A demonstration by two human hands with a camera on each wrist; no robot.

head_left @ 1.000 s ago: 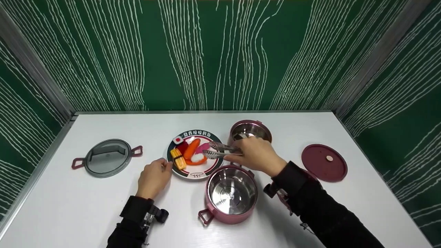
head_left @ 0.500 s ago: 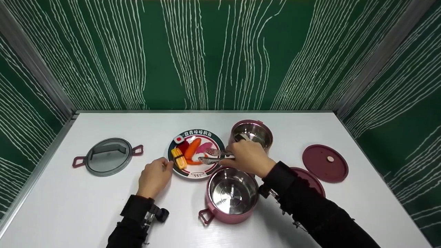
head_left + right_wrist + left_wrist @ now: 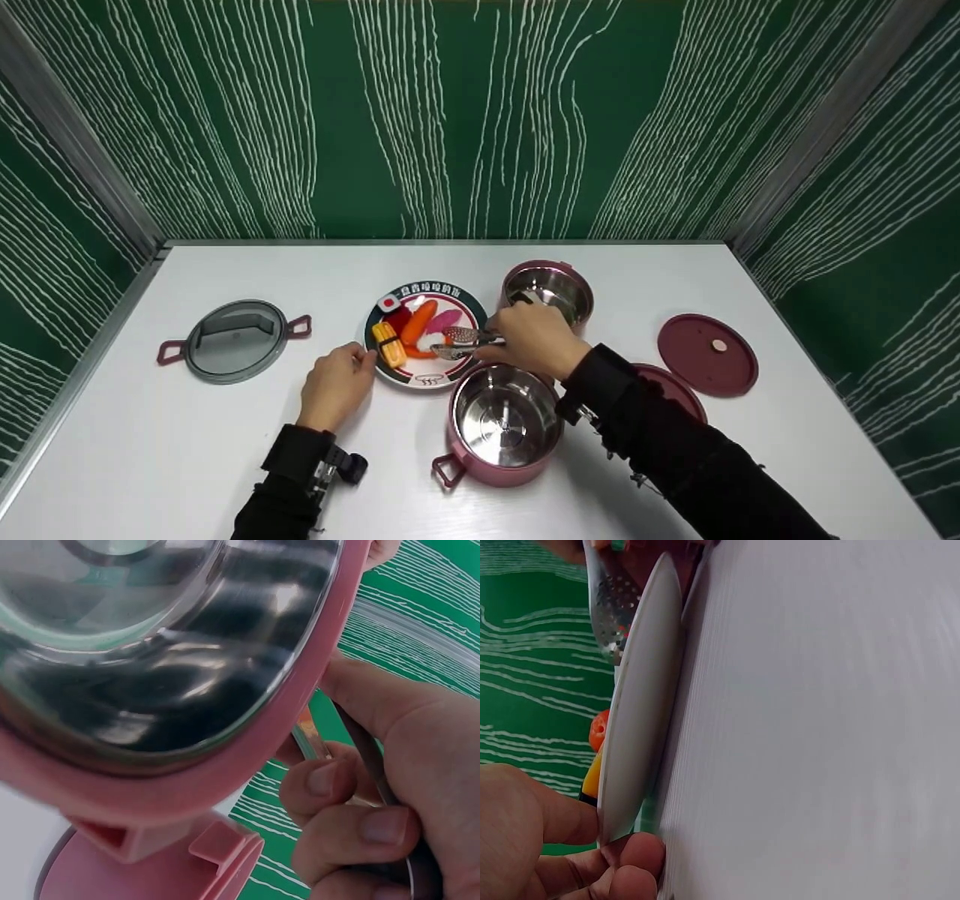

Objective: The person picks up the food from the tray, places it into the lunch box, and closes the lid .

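My left hand [image 3: 335,386] pinches the near-left rim of a plate [image 3: 641,705], thumb above and fingers below. Toy sushi lies on the plate: a yellow piece with a black band [image 3: 389,345], a long orange piece [image 3: 419,322], a pink piece [image 3: 444,321], a small roll [image 3: 388,303] and an orange-and-white piece [image 3: 421,350]. My right hand [image 3: 541,339] holds metal tongs [image 3: 460,334]. Their perforated tips stand slightly apart at the white part of the orange-and-white piece; whether they touch it, I cannot tell.
A pink steel-lined pot [image 3: 504,472] stands right in front of the plate, under my right hand. Behind is a second pot [image 3: 581,289] with something dark inside, partly hidden. A glass lid [image 3: 236,352] lies left; two dark red lids [image 3: 697,364] [image 3: 675,394] lie right.
My right hand has moved left and toward me, bringing the tongs' tips down to the orange-and-white piece. The gap between the tips has narrowed slightly. My left hand stays at the plate's rim.
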